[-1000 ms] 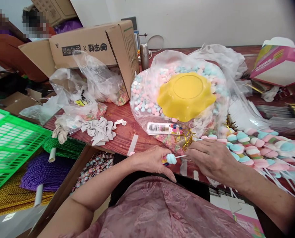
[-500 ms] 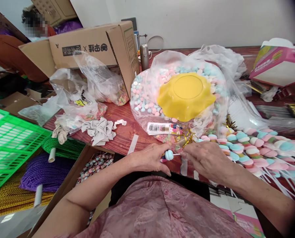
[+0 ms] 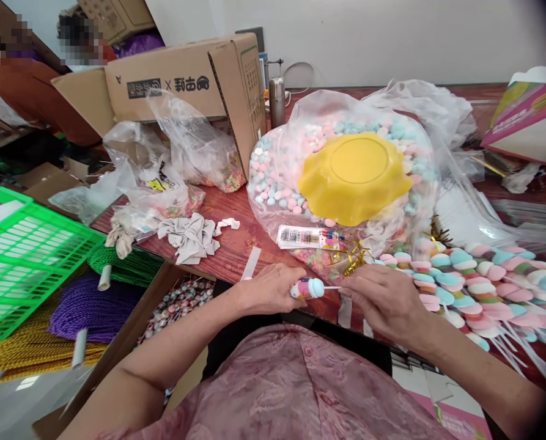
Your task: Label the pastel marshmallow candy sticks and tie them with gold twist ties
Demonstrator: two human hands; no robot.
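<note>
A marshmallow skewer (image 3: 317, 288) lies level between my hands, its pale blue end showing and its other end in a small printed wrapper. My left hand (image 3: 270, 291) is closed around the wrapped end. With fingertips pinched, my right hand (image 3: 387, 299) grips the white stick on the other side. Just beyond them, a flat stack of printed wrappers (image 3: 307, 237) rests on a clear bag of small coloured candies (image 3: 313, 260), with gold twist ties (image 3: 356, 258) beside it. Many pink and blue marshmallow skewers (image 3: 483, 281) are piled right of my right hand.
A wavy yellow dish (image 3: 355, 177) sits upside down on a large bag of marshmallows (image 3: 273, 177). A cardboard box (image 3: 181, 79) and crumpled grey cloth scraps (image 3: 192, 238) are to the left. A green basket (image 3: 38, 256) stands above bundled cords (image 3: 89, 308). Another person (image 3: 52, 98) is at far left.
My left fingers and thumb have closed in around the skewer, and more of its printed wrapper shows. My right hand keeps its pinch on the stick. The whole view has shifted slightly.
</note>
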